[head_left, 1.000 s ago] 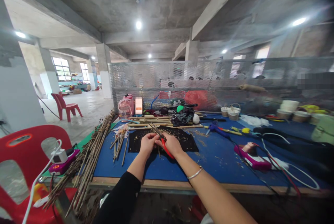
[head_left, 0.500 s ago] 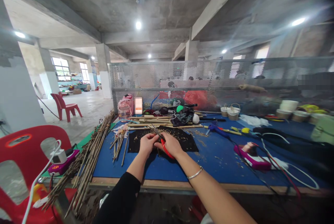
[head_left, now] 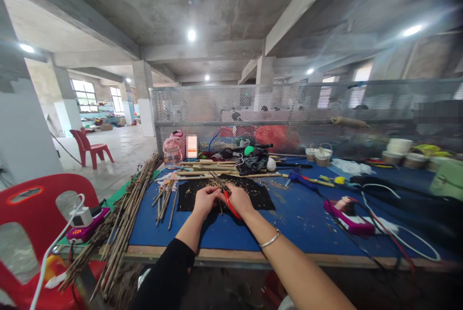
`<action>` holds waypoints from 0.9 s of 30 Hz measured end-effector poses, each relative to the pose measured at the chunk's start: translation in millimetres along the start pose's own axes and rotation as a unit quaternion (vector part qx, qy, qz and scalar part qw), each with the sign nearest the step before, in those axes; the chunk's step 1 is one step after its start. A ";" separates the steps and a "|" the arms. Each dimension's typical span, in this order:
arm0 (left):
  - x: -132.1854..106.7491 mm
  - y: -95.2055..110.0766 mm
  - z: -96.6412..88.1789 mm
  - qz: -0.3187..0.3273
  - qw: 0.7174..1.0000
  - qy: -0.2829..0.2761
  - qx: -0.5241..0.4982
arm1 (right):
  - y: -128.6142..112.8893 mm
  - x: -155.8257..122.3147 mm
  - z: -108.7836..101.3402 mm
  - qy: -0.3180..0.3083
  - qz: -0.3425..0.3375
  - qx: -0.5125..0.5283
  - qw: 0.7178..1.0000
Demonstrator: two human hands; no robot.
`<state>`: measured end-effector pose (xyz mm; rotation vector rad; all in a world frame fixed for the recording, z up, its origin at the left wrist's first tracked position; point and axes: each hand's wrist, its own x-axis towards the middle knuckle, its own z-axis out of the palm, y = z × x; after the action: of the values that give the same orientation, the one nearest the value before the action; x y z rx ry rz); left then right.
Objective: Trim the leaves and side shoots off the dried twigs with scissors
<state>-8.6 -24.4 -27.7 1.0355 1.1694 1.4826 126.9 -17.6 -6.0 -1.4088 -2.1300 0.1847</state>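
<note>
Both hands meet over a black mat (head_left: 253, 194) strewn with wood shavings on a blue-covered table (head_left: 300, 223). My right hand (head_left: 238, 200) is closed round red-handled scissors (head_left: 227, 199), whose blades point up and left. My left hand (head_left: 204, 200) is closed in a pinch on a thin stick right at the blades; the stick is mostly hidden by the fingers. A silver bangle sits on my right wrist, and my left arm wears a black sleeve.
A bundle of long sticks (head_left: 123, 223) hangs off the table's left edge. Bamboo pieces (head_left: 217, 168), a pink bottle (head_left: 174, 148) and small baskets (head_left: 320, 155) line the back by a mesh fence. A pink tool (head_left: 349, 216) with cables lies right. Red chair (head_left: 32, 233) at left.
Almost nothing differs: the hands stay together over the mat, and the scissors and fingers shift only slightly.
</note>
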 end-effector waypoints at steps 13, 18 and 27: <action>1.2 3.5 -2.4 -0.005 0.999 0.033 -0.040 | -1.3 -1.0 -0.7 -0.005 -0.022 -0.020 1.000; -1.8 5.8 -0.6 -0.006 0.999 0.017 -0.041 | 0.8 -0.9 4.7 0.006 -0.046 0.007 0.999; -3.6 7.8 -0.1 -0.001 0.999 0.005 -0.040 | 5.6 2.2 8.7 0.019 -0.077 0.022 0.997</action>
<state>-9.3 -28.6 -20.3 0.9737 1.1086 1.5216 126.1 -11.6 -14.7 -1.2080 -2.1777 0.1439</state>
